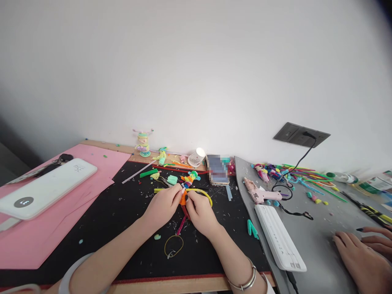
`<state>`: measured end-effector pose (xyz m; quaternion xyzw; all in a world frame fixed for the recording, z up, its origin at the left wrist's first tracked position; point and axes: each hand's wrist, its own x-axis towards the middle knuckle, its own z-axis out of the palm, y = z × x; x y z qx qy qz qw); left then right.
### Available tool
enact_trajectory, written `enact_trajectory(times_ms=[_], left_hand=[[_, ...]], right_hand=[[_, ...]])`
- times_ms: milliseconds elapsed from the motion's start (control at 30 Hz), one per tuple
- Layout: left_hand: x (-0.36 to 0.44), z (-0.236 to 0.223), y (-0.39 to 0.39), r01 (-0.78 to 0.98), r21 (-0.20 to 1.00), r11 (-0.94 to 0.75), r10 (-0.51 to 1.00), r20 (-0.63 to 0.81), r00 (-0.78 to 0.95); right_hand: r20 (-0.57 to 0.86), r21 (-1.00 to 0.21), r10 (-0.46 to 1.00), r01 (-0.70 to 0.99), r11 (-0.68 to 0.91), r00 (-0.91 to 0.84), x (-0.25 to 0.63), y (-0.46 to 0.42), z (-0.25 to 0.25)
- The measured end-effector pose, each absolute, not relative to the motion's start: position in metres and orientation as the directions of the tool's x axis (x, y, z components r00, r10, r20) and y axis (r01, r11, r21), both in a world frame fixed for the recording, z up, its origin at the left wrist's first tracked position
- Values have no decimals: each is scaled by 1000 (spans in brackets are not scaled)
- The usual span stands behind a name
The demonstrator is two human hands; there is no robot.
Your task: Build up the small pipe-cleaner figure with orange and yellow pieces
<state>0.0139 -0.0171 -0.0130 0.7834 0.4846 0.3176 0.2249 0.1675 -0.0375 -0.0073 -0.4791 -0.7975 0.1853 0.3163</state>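
My left hand point(162, 207) and my right hand point(202, 213) meet over the black mat point(122, 228), fingers pinched around a short orange pipe cleaner point(183, 198). Red and magenta pipe cleaners point(181, 225) hang or lie just below the fingertips; whether they join the orange one I cannot tell. Just beyond my fingers lies a small multicoloured pipe-cleaner figure point(191, 178). A yellow pipe cleaner point(206, 194) curves out behind my right hand. Nearer to me rests a rubber-band-like loop point(174, 246). Green pipe-cleaner pieces point(148, 173) and a mint bundle point(172, 180) lie beyond my left hand.
A paper cup point(196, 157) and a phone point(218, 171) are by the wall. On the right are a pink glue gun point(262, 193), a white power bank point(280, 237) and another person's hand point(364, 257). Pink paper point(67, 228) carries a larger white power bank point(52, 185).
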Motion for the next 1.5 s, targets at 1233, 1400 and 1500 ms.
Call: enact_trajectory(times_ms=[1233,1400,1500], left_hand=[[5,-3,-14,355,908,-225,974,219,58],[4,-4,-9,343,921,-187,979,202,-6],[4,-5,-8,334,923,-189,976,215,-42]], right_hand=[[347,-601,893,663,447,-287,171,-34,-9],[353,-608,893,657,447,-280,171,-34,-9],[351,-610,894,656,445,-280,171,-35,-9]])
